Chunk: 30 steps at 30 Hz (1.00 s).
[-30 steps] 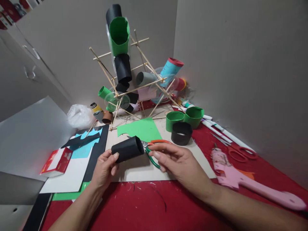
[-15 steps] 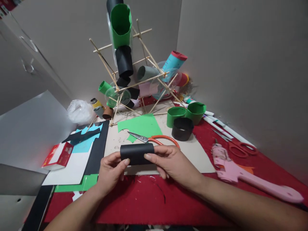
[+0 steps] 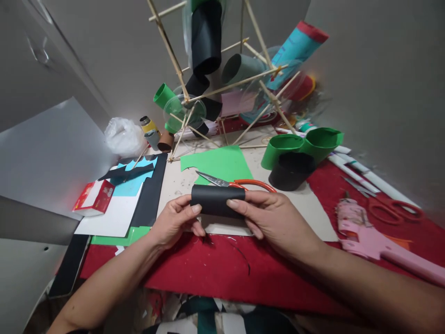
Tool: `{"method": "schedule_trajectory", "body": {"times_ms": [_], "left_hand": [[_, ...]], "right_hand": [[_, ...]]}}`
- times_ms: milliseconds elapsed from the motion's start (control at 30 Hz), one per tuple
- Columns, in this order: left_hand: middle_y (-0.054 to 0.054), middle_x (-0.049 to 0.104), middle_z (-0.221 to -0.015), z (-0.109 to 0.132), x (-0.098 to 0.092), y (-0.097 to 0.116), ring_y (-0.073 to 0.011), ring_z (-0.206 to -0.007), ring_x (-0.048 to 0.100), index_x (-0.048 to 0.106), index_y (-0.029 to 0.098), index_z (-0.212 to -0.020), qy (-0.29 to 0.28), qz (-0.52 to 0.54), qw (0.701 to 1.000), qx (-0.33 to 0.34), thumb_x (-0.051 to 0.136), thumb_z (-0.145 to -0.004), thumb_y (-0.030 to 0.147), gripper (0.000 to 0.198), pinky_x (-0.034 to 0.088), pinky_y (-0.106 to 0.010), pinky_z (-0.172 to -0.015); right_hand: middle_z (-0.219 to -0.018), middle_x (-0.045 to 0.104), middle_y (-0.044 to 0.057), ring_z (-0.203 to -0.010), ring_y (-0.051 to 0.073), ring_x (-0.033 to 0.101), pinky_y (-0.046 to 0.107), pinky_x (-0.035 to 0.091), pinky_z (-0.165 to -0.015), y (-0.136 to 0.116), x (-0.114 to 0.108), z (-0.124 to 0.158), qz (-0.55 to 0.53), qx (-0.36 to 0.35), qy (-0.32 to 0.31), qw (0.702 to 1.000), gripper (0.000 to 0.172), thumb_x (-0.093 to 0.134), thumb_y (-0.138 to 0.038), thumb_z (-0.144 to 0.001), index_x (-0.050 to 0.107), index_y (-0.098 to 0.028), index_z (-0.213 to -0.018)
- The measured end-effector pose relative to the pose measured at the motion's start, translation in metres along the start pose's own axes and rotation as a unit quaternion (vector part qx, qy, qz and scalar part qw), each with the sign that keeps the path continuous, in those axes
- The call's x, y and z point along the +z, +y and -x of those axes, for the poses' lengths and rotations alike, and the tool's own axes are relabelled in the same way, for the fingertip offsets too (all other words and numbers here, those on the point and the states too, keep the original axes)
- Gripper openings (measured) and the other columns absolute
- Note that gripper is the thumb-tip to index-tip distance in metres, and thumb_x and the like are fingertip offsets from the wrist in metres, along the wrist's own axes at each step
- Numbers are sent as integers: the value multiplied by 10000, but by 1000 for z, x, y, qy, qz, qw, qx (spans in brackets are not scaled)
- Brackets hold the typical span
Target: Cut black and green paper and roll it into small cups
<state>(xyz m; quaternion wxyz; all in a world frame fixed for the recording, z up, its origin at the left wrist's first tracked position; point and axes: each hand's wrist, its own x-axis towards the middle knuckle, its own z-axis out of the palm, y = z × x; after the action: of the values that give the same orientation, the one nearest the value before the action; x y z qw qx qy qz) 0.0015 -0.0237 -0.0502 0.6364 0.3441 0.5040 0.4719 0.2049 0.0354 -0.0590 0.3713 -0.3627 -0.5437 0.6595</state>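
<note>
The red table (image 3: 243,287) carries a stick frame (image 3: 239,82), a board (image 3: 295,208) and a green sheet (image 3: 222,160). The right hand (image 3: 271,213) and left hand (image 3: 175,220) each have a closed grip on one end of a black tube (image 3: 218,199), held roughly level over the board's front.

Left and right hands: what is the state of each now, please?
Left hand: closed on black tube, left end.
Right hand: closed on same tube, right end.

Two pairs of scissors (image 3: 227,183) (image 3: 373,198), one glue gun (image 3: 368,242), one red box (image 3: 104,200).
</note>
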Motion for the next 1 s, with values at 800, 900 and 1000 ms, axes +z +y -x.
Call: {"method": "schedule_trajectory", "body": {"times_ms": [800, 900, 1000], "left_hand": [[-45, 693, -492, -2, -1, 0, -96, -406, 612, 652, 109, -788, 20, 47, 998, 31, 803, -736, 388, 322, 472, -145, -457], [-31, 668, -471, -5, -7, 5, -89, -385, 587, 640, 111, -749, 64, 72, 994, 41, 825, -709, 353, 307, 454, -140, -421], [17, 628, -464, -9, -14, 12, -76, -400, 584, 606, 130, -707, 120, 112, 984, 69, 856, -664, 283, 296, 457, -128, -416]], "right_hand": [[-373, 493, -68, -336, 67, 413, 186, 285, -369, -2, 4, 0, -23, 21, -12, 999, 357, 777, -433, -686, 729, -130, -870], [-615, 691, 19, -366, 58, 455, 191, 339, -372, -2, 0, -2, -37, -21, 14, 999, 335, 761, -426, -720, 744, -154, -914], [-783, 737, 63, -415, 62, 489, 193, 370, -381, -3, -6, -4, -27, -58, 60, 996, 310, 744, -423, -750, 752, -165, -922]]}}
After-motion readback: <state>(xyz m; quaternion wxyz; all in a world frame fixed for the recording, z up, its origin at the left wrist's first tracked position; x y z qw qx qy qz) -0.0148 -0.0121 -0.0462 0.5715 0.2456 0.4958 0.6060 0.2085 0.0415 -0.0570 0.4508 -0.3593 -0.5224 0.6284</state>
